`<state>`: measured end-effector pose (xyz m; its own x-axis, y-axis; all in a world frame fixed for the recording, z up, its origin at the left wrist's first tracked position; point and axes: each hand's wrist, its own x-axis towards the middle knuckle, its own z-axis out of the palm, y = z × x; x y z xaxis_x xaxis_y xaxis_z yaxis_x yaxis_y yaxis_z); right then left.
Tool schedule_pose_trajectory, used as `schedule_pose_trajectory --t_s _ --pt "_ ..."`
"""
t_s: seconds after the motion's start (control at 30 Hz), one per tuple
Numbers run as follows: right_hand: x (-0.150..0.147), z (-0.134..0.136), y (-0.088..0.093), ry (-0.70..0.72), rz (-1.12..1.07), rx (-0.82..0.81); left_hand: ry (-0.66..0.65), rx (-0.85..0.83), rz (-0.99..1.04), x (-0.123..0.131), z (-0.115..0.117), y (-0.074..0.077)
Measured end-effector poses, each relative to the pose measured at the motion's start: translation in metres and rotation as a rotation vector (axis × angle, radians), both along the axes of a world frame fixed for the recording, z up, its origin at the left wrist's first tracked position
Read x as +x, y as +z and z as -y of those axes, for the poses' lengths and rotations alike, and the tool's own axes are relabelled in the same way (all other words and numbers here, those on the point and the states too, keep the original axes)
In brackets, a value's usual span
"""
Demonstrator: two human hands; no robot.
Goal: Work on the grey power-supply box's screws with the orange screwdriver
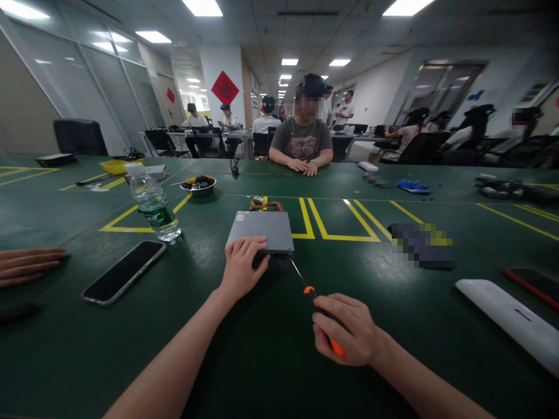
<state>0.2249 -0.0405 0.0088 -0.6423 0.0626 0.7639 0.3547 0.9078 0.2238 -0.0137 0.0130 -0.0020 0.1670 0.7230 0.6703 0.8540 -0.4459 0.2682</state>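
A grey metal box (262,230) with coloured wires at its far end lies on the green table (279,361). My left hand (241,266) grips its near left corner, fingers curled over the edge. My right hand (347,331) is closed around an orange-and-black screwdriver (311,294), whose thin shaft points at the box's near right corner.
A phone (123,270) lies to the left and a water bottle (154,202) stands behind it. A metal bowl (198,185) with parts sits further back. A white object (510,317) lies right. Another person's fingers (28,265) rest at the left edge; a person (302,142) sits opposite.
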Motion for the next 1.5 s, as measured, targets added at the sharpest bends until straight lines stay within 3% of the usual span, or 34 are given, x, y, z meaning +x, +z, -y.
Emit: schedule_pose_trajectory --t_s 0.6,0.83,1.0,1.27,1.5 --pt "-0.005 0.002 0.002 -0.060 -0.011 -0.051 0.008 0.002 -0.011 0.001 0.002 0.003" --pt "-0.016 0.010 -0.004 -0.110 0.098 -0.037 0.020 0.014 0.019 0.005 0.003 0.003" --pt "-0.019 0.017 -0.003 -0.079 0.193 -0.142 0.018 0.014 0.020 0.005 0.004 0.004" --pt "-0.018 0.018 0.005 -0.047 0.123 -0.074 0.005 -0.002 0.005 0.004 0.004 0.005" --pt "-0.015 0.013 -0.008 0.001 0.068 -0.061 0.012 -0.014 0.019 0.004 0.004 0.003"
